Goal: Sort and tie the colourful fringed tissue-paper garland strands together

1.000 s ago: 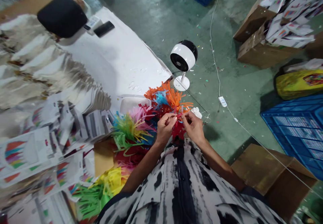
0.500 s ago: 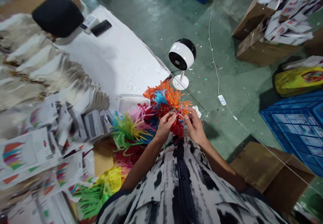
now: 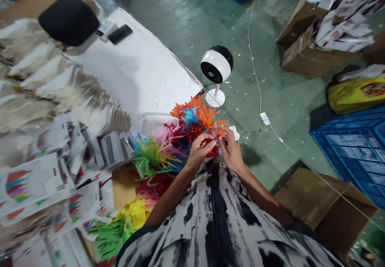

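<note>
In front of my body, my left hand (image 3: pixel 199 150) and my right hand (image 3: pixel 231 150) meet over a bunch of fringed paper tassels. Both have their fingers pinched on a red tassel (image 3: pixel 214 152), whose strips are partly hidden by the fingers. Just beyond lies an orange tassel (image 3: pixel 207 114) with a light blue tassel (image 3: pixel 191 116) in its middle. To the left of my left hand, a green and yellow tassel (image 3: pixel 152 151) and a pink tassel (image 3: pixel 165 136) rest at the table edge.
A white table (image 3: pixel 144 66) carries a phone (image 3: pixel 120 34), stacked packages (image 3: pixel 30 179) and a clear plastic tray (image 3: pixel 156 123). A small white fan (image 3: pixel 216 68) stands past its corner. Rightward are cardboard boxes (image 3: pixel 313 60), a blue crate (image 3: pixel 355 146) and a cable (image 3: pixel 252 58) along the floor.
My fingers have shifted slightly on the red tassel; my left hand's fingertips have moved a little right and down, closer to my right hand. The other tassels stay put.
</note>
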Motion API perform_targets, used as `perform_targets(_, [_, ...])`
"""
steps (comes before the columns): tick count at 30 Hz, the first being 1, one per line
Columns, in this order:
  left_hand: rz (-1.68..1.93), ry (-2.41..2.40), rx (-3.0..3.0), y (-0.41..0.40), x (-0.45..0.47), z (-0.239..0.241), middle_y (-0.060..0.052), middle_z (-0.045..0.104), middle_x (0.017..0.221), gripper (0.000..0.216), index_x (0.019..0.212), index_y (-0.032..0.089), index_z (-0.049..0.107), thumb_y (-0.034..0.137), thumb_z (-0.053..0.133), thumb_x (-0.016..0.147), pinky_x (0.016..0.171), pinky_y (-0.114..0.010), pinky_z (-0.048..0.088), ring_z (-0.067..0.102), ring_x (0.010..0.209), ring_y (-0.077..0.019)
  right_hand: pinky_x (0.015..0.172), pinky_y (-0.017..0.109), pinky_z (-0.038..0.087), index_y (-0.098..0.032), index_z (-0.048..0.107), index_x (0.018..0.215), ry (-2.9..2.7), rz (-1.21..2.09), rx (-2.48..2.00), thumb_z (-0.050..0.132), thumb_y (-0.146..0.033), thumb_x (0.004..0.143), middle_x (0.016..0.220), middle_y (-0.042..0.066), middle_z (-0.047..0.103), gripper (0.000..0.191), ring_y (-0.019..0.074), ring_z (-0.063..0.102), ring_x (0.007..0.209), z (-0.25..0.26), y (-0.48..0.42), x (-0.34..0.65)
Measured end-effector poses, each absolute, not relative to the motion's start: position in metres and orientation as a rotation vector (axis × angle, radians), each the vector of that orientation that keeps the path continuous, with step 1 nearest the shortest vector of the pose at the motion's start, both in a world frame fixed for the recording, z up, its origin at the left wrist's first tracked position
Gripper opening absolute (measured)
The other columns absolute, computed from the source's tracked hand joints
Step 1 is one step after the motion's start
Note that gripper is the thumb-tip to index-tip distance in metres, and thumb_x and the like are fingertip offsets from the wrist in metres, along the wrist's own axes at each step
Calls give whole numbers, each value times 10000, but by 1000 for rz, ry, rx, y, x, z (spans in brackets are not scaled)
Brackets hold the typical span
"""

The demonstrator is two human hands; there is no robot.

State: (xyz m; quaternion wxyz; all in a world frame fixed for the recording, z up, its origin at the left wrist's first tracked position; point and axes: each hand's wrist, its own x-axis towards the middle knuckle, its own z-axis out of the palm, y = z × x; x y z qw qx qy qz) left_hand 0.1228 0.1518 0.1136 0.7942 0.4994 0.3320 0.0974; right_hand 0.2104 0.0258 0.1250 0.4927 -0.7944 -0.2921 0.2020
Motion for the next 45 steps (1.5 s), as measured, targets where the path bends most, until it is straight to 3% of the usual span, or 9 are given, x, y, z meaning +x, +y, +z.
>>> perform_targets(7, [165,670,1194,154,118,108,4,666,817,351,1037,186,718,377,845,771,656,-251,470,591,674,-117,699,350,501,-251,494,1419,-713,549,-1940,377,-434,1111,819,-1,616,376,200,615,688,125,23,210])
perform_targets(14, [249,639,1415,150,118,105,-9,661,853,122,860,184,684,257,755,793,792,-289,490,615,803,-154,717,294,466,-240,614,1026,-701,566,-1930,529,-434,1066,848,-13,656,215,158,622,720,123,23,210])
perform_targets(20, [270,606,1635,151,114,97,-2,657,901,102,920,205,658,228,723,846,823,-280,488,618,851,-155,765,305,459,-238,663,999,-646,433,-1959,544,-431,1062,915,4,669,235,170,603,801,117,17,217])
perform_targets(27, [235,520,1939,153,117,67,-53,747,1035,301,1165,234,765,156,662,893,927,-354,518,663,947,-204,802,317,478,-231,694,979,-563,319,-1877,624,-417,1020,998,26,644,202,187,603,908,111,7,223])
perform_targets(31, [187,454,2089,152,124,51,-76,719,968,232,1060,268,841,194,677,915,973,-407,491,642,987,-244,713,290,471,-228,678,999,-477,493,-1753,641,-437,1009,895,2,662,212,159,594,768,110,10,215])
perform_targets(33, [168,463,2140,152,123,45,-101,706,1041,201,1068,261,848,269,714,919,988,-433,488,637,1029,-265,628,270,435,-227,665,996,-446,546,-1726,641,-454,1007,854,-8,671,229,139,556,670,111,11,213])
perform_targets(38, [184,467,2170,159,89,37,-116,662,1257,571,1404,278,696,394,824,859,999,-399,531,647,1143,-264,556,253,390,-226,630,985,-413,510,-1696,655,-481,995,818,-17,697,256,109,470,551,116,14,216])
perform_targets(40, [238,505,2189,165,65,38,-119,654,1311,604,1470,281,632,383,794,896,1021,-401,536,641,1192,-257,544,250,385,-229,614,976,-392,501,-1693,664,-483,989,777,-26,684,259,109,478,544,116,15,218])
perform_targets(45, [284,654,2297,196,9,46,-113,748,1124,286,1213,225,768,187,555,1026,944,-412,556,673,1062,-231,594,262,417,-230,618,936,-396,509,-1712,676,-484,978,726,-35,627,263,126,537,609,112,15,216])
